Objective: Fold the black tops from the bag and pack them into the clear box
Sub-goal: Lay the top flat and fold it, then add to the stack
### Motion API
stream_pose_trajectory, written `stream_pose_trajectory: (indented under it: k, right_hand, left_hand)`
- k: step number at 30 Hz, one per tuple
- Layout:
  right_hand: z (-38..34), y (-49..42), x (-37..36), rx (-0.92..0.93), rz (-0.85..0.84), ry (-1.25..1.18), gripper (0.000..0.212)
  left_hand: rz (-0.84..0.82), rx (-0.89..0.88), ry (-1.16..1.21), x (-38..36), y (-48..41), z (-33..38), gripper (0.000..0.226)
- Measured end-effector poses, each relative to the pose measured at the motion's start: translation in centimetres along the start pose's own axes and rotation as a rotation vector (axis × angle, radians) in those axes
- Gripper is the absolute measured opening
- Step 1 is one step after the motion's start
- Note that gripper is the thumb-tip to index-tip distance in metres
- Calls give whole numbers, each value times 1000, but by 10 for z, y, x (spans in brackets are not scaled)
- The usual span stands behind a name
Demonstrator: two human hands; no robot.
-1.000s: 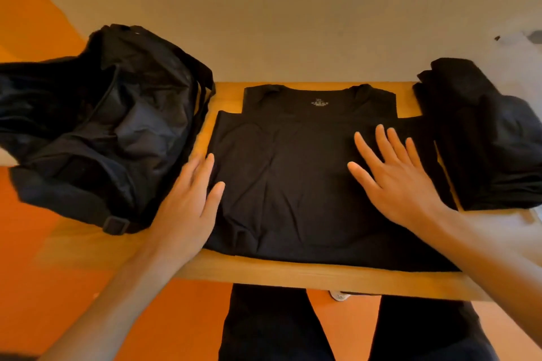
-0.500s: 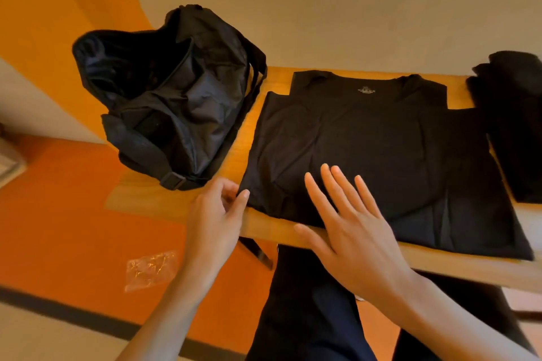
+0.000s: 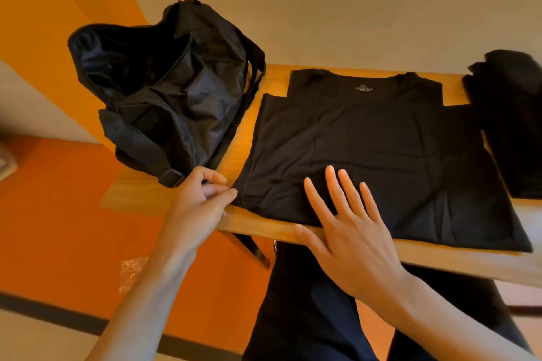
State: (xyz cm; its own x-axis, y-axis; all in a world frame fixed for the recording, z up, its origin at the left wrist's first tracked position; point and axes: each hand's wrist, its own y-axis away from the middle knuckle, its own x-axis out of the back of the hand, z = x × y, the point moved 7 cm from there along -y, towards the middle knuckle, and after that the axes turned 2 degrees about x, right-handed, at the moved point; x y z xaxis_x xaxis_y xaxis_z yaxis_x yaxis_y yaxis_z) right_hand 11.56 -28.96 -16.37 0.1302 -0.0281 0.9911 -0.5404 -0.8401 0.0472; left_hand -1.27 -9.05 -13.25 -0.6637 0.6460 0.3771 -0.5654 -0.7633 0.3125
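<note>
1. A black top [image 3: 366, 149] lies flat and partly folded on the wooden counter [image 3: 440, 258]. Its neckline points toward the far edge and its hem runs along the near edge.
2. The left hand [image 3: 199, 202], fingers curled, pinches the top's near-left corner.
3. The right hand [image 3: 349, 237], fingers straight and spread wide, presses flat on the cloth at the near edge, with the thumb resting on the counter's front edge.
4. A black bag [image 3: 170, 91] slumps with its mouth open at the counter's left end, overhanging the left edge. Its strap buckle sits just beside the left hand.
5. A heap of dark cloth [image 3: 510, 120] sits at the counter's right end, just beside the top.
6. Below the near edge are the person's dark trousers [image 3: 308, 316] and a crumpled clear wrapper [image 3: 133, 271] on the orange floor [image 3: 73, 214].
</note>
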Motion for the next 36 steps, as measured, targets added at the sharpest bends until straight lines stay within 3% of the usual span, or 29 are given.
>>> stream_pose_trajectory:
  k: [3,8,11,14,17,20,25,30,34,36]
  right_hand:
    - [-3,-8,4,-6,15,-46,75]
    - [6,-3,0,-52,-26,-29,75]
    - [13,-3,8,-44,-10,-62,75]
    - [34,-19,24,-118,55,-26,77]
    - [50,-28,17,-177,31,-2,77]
    - [56,-26,8,-205,27,-6,76]
    - [58,-23,9,-214,31,-29,76]
    - [59,-23,6,-207,12,-50,75]
    - [57,-22,11,-178,11,-96,75]
    - [64,-15,22,-177,36,-122,73]
  left_hand:
    - [-62,22,-5,-8,0,-3,15]
    - [81,-43,-190,3,1,-4,11]
    - [263,-437,-481,1,1,40,9]
    - [263,-729,-605,-31,-28,82,7]
    - [161,-616,-875,-71,-101,98,26]
    - [101,-489,-1054,-92,-153,107,19]
    - [133,-455,-1083,-98,-183,121,14]
    - [184,-504,-1131,-97,-190,134,36]
    - [182,-453,-1098,-97,-182,134,35]
    - [251,-555,-1020,-98,-154,141,32]
